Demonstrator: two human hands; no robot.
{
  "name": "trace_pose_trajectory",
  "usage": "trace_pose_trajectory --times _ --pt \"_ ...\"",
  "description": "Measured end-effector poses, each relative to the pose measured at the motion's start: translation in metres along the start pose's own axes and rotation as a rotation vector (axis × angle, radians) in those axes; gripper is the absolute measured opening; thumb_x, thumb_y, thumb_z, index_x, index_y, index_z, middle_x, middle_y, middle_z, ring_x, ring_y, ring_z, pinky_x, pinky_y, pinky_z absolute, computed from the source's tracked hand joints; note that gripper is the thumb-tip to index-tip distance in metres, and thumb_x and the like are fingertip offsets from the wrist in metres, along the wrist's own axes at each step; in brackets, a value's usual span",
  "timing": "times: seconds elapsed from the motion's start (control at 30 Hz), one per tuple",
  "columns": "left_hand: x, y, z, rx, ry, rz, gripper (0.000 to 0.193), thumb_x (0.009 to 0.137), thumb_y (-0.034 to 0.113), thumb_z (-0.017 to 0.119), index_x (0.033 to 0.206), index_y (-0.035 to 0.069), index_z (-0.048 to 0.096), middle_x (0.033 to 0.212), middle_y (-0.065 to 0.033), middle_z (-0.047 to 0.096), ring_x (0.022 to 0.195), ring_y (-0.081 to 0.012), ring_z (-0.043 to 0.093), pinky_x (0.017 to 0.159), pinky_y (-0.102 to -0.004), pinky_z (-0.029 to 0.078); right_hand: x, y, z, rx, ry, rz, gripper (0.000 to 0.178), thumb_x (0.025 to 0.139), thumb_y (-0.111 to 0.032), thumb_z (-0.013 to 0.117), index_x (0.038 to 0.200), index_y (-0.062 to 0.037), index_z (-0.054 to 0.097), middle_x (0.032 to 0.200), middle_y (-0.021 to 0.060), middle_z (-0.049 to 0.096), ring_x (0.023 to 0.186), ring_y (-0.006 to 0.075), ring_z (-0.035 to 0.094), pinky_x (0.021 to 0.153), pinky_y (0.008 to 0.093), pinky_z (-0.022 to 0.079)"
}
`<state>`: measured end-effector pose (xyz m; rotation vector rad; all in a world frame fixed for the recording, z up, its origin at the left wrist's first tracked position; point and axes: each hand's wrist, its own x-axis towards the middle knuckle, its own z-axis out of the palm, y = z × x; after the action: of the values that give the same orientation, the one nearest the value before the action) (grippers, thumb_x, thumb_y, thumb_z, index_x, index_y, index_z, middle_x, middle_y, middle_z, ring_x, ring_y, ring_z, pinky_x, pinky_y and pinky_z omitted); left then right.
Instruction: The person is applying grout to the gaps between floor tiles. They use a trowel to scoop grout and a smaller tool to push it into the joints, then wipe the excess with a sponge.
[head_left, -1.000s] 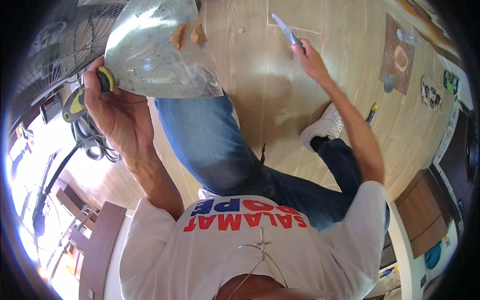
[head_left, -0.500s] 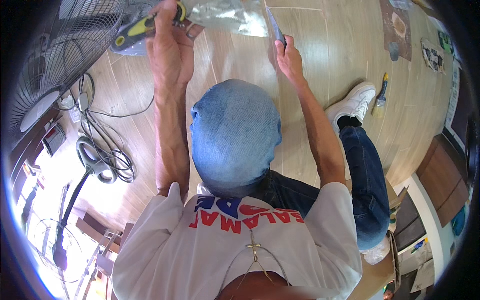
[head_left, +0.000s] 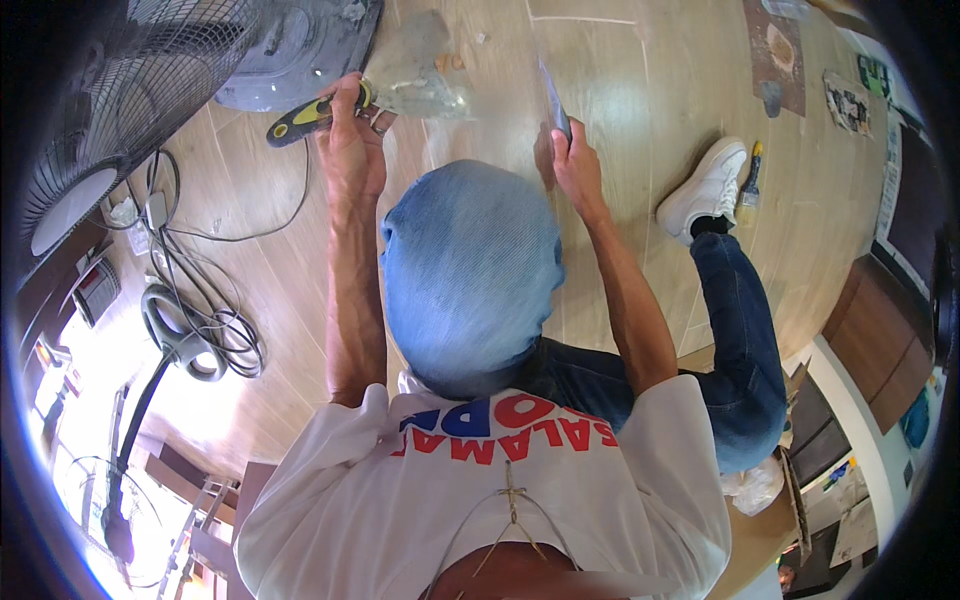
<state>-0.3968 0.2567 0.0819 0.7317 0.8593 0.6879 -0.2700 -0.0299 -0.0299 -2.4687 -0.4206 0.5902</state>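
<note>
My left hand [head_left: 352, 140] is closed round a tool with a black-and-yellow handle [head_left: 300, 122]; its working end is hidden. Beside those fingers a crumpled clear plastic bag [head_left: 425, 85] spreads over the floor, partly smeared by motion. Whether the hand also grips the bag I cannot tell. My right hand [head_left: 580, 165] is shut on the dark handle of a thin grey-bladed tool [head_left: 555, 105], its blade pointing away from me and seen almost edge-on. The blade is apart from the bag.
A fan's wire cage [head_left: 150, 110] and its dark base [head_left: 310, 55] stand at the far left. Coiled black cables [head_left: 220, 325] lie nearer. Right of my white shoe [head_left: 705, 185] is a paintbrush [head_left: 750, 185]; a stained brown sheet [head_left: 780, 60] lies beyond on the wood-look floor [head_left: 620, 260].
Both hands have come nearer to me with their tools. The plastic bag has shifted left and looks more bunched. The view has shifted, showing more of the fan's base.
</note>
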Motion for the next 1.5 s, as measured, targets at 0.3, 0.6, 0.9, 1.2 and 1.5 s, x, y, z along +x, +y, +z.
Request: trace_pose_trajectory --times 0.3,0.6,0.9,1.2,1.5 --pt "0.007 -0.035 -0.018 -0.033 -0.031 -0.143 0.025 0.097 0.020 0.072 0.117 0.007 0.061 0.114 -0.0083 0.064 0.102 -0.0259 0.068 0.089 -0.0456 0.060 0.080 -0.022 0.001 -0.104 0.017 0.001 0.050 0.104 -0.043 0.052 0.140 -0.0084 0.050 0.098 0.0306 0.071 0.091 0.0521 0.068 0.080 0.0601 0.053" --pt "0.011 -0.040 -0.012 -0.046 -0.032 -0.130 0.024 0.098 0.020 0.071 0.116 0.006 0.063 0.111 -0.0074 0.064 0.101 -0.0261 0.068 0.089 -0.0460 0.059 0.020 -0.007 0.004 -0.051 -0.026 0.005 0.048 0.105 -0.041 0.051 0.141 -0.0095 0.048 0.089 0.0290 0.071 0.083 0.0506 0.068 0.073 0.0593 0.054" --pt "0.032 -0.033 -0.025 -0.054 -0.013 -0.109 0.024 0.098 0.021 0.070 0.116 0.006 0.065 0.113 -0.0053 0.064 0.103 -0.0220 0.066 0.092 -0.0426 0.058 0.062 -0.022 -0.007 -0.070 0.015 -0.015 0.045 0.105 -0.041 0.051 0.136 -0.0088 0.050 0.090 0.0292 0.071 0.084 0.0515 0.068 0.074 0.0600 0.054" --pt "0.015 -0.051 -0.066 -0.054 0.033 -0.185 0.025 0.098 0.024 0.071 0.115 0.006 0.066 0.114 -0.0061 0.066 0.102 -0.0215 0.068 0.090 -0.0424 0.060 0.038 -0.009 0.005 -0.075 -0.013 -0.014 0.045 0.105 -0.041 0.052 0.137 -0.0086 0.048 0.089 0.0286 0.071 0.083 0.0512 0.068 0.072 0.0593 0.053" --pt "0.017 -0.043 -0.032 -0.039 0.002 -0.169 0.026 0.098 0.024 0.070 0.116 0.006 0.065 0.110 -0.0052 0.065 0.098 -0.0207 0.067 0.086 -0.0410 0.059 0.039 -0.011 -0.017 0.029 0.064 -0.030 0.045 0.107 -0.040 0.049 0.136 -0.0053 0.050 0.092 0.0269 0.071 0.085 0.0476 0.069 0.074 0.0545 0.052"
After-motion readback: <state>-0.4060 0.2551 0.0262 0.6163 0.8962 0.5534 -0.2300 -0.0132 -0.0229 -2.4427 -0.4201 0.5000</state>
